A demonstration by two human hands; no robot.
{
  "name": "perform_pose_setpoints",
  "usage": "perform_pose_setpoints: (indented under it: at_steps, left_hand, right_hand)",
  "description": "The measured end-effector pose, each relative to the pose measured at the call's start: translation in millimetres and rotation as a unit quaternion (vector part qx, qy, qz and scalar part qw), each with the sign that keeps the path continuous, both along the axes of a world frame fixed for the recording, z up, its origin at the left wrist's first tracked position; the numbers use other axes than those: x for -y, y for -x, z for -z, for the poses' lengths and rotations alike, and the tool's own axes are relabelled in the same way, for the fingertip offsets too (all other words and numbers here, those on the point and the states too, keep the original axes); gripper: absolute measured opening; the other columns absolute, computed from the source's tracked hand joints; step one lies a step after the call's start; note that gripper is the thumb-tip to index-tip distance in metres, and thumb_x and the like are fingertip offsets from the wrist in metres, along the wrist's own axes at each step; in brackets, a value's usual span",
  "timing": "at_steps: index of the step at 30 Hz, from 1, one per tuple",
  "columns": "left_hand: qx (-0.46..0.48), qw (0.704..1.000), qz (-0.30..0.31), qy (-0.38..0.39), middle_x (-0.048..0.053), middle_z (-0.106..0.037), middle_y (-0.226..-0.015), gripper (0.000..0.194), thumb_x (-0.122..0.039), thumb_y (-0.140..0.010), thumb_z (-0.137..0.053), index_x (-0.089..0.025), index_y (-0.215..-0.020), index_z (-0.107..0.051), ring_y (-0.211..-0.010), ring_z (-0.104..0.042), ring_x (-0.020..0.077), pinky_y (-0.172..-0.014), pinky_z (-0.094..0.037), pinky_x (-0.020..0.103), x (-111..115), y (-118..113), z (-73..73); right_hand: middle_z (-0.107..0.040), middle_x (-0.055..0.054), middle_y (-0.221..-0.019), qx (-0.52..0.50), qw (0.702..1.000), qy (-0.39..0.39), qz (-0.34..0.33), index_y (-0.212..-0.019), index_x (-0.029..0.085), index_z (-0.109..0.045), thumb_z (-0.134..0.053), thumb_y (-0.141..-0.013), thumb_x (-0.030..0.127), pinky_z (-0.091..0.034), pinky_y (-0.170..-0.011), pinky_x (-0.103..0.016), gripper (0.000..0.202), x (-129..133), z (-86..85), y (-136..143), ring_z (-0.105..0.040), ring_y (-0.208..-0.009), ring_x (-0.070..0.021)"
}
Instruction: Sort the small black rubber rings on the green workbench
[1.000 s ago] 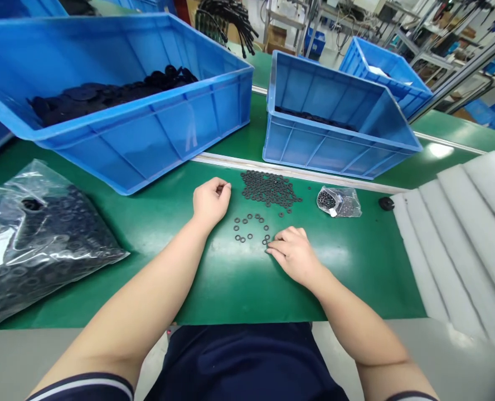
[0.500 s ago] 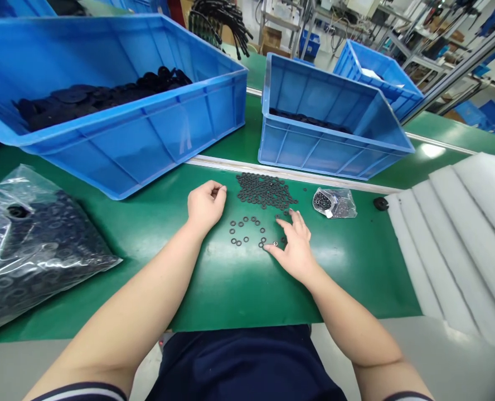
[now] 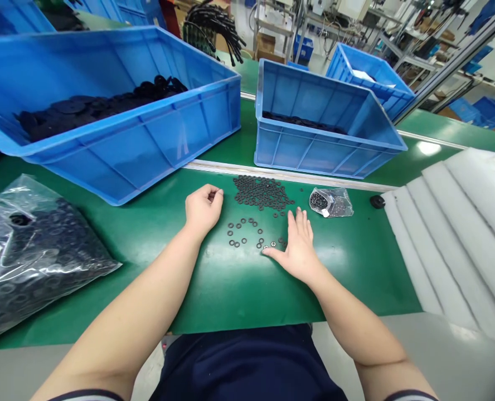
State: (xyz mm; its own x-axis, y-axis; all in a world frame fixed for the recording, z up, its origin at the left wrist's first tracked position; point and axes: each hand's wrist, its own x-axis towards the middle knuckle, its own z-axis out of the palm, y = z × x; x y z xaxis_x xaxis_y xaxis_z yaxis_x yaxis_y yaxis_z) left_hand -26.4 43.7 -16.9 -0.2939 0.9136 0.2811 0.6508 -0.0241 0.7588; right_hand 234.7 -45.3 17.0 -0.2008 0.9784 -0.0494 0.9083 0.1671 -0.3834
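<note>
- Facing palm-down in the head view, the right hand [image 3: 300,245] is spread, its thumb well apart from its fingers and nothing pinched between them.
- Beside its thumb tip, and in the space between thumb and forefinger, lie several small rings, a couple of them with a pale shine; whether the thumb touches the nearest one, I cannot tell.
- The left hand [image 3: 204,208] is curled, thumb against the bent forefinger; whether it holds something, I cannot tell. The two hands are well apart.
- Between the hands, loose dark rings [image 3: 230,233] lie scattered singly or in close pairs, flat on the green table [image 3: 251,295].
- Beyond these, just past the left hand's fingertips towards the right, a pile of rings [image 3: 260,192] is spread flat.
- Past the right hand's fingertips, off to the right, is a small clear bag [image 3: 341,203] of dark pieces; further right sit a black round piece [image 3: 377,201] and stacked white sheets [image 3: 431,239].
- Well to the left of the left hand lies a big clear bag [image 3: 63,239] full of dark rings.
- Beyond the left hand, on its left, stands a large blue bin [image 3: 147,133] holding black discs [image 3: 92,106].
- Ahead of the right hand, past the pile, stands a smaller blue bin [image 3: 326,147] with dark contents.
</note>
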Motion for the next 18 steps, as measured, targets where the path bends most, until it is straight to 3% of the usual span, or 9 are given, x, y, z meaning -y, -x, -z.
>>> perform_pose_setpoints:
  at_steps: [3, 11, 14, 18]
  left_hand:
    - [0.000, 1.000, 0.000, -0.003, 0.000, -0.062, -0.064, 0.024, -0.038, -0.082, -0.053, -0.018, -0.077, -0.065, -0.061, -0.057, 0.0150, -0.065, -0.043, 0.027, -0.6, 0.5, 0.6]
    - [-0.005, 1.000, -0.005, 0.020, 0.001, -0.063, -0.063, 0.024, -0.039, -0.081, -0.054, -0.019, -0.077, -0.066, -0.061, -0.058, 0.0158, -0.064, -0.043, 0.028, -0.1, -0.2, -4.8]
    - [-0.005, 1.000, -0.001, 0.019, 0.000, -0.063, -0.063, 0.024, -0.039, -0.081, -0.054, -0.019, -0.078, -0.066, -0.062, -0.059, 0.0159, -0.065, -0.044, 0.028, 0.0, 0.1, -5.4]
    - [-0.001, 1.000, -0.002, 0.023, 0.000, -0.062, -0.062, 0.024, -0.039, -0.081, -0.053, -0.019, -0.078, -0.066, -0.061, -0.058, 0.0160, -0.063, -0.043, 0.028, 0.4, 0.9, -5.1]
  right_hand:
    - [0.008, -0.022, -0.164, 0.047, 0.999, -0.001, -0.020, -0.158, 0.007, 0.000, -0.059, -0.078, 0.077, -0.005, -0.121, -0.059, 0.122, 2.7, 4.5, 3.8, 0.014, -0.151, -0.0360]
    - [0.000, -0.026, -0.164, 0.134, 0.989, -0.018, 0.059, -0.157, 0.004, -0.012, -0.036, -0.096, 0.066, -0.007, -0.118, -0.062, 0.091, -30.0, 14.4, -14.8, 0.005, -0.151, -0.0396]
    - [-0.005, -0.026, -0.163, 0.122, 0.987, -0.066, 0.077, -0.157, 0.003, -0.015, -0.036, -0.097, 0.063, -0.010, -0.118, -0.061, 0.087, -37.6, 12.7, -18.2, 0.002, -0.152, -0.0384]
    - [-0.019, -0.023, -0.162, 0.068, 0.987, -0.132, 0.068, -0.151, 0.007, -0.030, -0.035, -0.099, 0.058, -0.016, -0.119, -0.053, 0.074, -28.4, 7.6, -12.5, -0.011, -0.152, -0.0315]
